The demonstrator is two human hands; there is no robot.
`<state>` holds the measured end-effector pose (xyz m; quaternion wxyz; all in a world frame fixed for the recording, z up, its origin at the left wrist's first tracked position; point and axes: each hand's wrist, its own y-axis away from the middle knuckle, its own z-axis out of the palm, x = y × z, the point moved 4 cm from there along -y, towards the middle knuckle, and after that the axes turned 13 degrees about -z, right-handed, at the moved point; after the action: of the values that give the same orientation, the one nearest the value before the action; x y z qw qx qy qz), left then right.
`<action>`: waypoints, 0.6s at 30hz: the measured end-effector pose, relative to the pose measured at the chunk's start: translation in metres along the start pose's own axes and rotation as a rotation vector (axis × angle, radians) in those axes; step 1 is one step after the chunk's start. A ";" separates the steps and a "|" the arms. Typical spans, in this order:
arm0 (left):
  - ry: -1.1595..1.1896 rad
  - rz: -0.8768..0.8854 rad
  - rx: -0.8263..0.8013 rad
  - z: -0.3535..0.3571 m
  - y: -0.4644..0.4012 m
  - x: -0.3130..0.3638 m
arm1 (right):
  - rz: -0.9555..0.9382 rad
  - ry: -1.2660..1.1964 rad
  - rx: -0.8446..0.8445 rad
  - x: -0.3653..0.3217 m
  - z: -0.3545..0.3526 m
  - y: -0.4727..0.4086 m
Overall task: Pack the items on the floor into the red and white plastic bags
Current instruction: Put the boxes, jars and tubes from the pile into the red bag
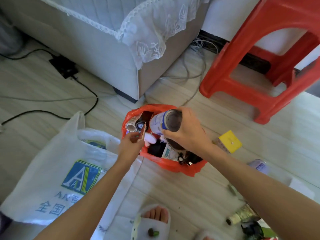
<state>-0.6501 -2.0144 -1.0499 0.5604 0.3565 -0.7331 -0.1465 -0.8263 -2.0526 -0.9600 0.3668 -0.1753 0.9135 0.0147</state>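
The red plastic bag (173, 166) stands open on the floor at centre, filled with several small items. My right hand (188, 132) grips a white and blue can (161, 122), tilted over the bag's mouth. My left hand (129, 146) pinches a small red card-like item (142, 132) at the bag's left rim. The white plastic bag (57, 170) with a blue logo lies open to the left. On the floor to the right lie a yellow box (229, 141) and a pale can (258, 166).
A red plastic stool (251, 66) stands at the upper right. A grey bed corner (107, 54) with lace cover sits behind the bag. Black cables (78, 111) and grey wires (195, 71) run across the floor. Spools and small clutter (242, 217) lie bottom right. My slippered foot (155, 220) is below.
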 end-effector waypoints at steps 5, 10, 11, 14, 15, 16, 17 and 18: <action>-0.044 0.134 0.005 0.000 0.009 0.009 | 0.101 -0.046 0.109 0.029 0.003 -0.008; -0.168 0.230 0.040 0.013 -0.008 0.029 | 0.158 -0.022 0.211 0.047 -0.015 -0.002; -0.227 0.259 0.050 0.019 -0.014 0.035 | 0.165 -0.021 0.232 0.050 -0.018 0.000; -0.373 0.349 0.079 0.033 -0.029 0.051 | 0.220 -0.006 0.260 0.066 -0.021 0.011; -0.389 0.376 0.094 0.037 -0.033 0.056 | 0.226 0.002 0.249 0.072 -0.020 0.016; -0.396 0.408 0.111 0.041 -0.037 0.060 | 0.229 0.011 0.237 0.077 -0.019 0.019; -0.403 0.441 0.129 0.046 -0.040 0.063 | 0.229 0.020 0.230 0.080 -0.018 0.022; -0.408 0.468 0.142 0.050 -0.042 0.066 | 0.230 0.027 0.227 0.082 -0.017 0.023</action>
<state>-0.6891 -2.0981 -1.0451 0.3940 0.1795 -0.9009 -0.0306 -0.9002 -2.0593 -1.0056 0.3680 -0.0271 0.9281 -0.0492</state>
